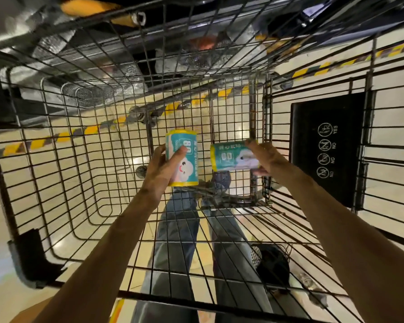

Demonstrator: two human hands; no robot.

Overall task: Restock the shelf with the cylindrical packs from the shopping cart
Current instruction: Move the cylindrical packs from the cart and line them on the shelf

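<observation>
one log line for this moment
left hand: holds upright pack | right hand: holds sideways pack | both over cart

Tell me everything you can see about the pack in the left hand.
The pack in the left hand is a cylinder wrapped in glossy teal film with yellow ends, a white smiling cloud and the number 80. The left hand grips its side, holding it roughly upright inside the wire cart, apart from the other pack.

Glossy cream floor (56, 183) crossed by yellow-black striped tape (84, 131).
</observation>
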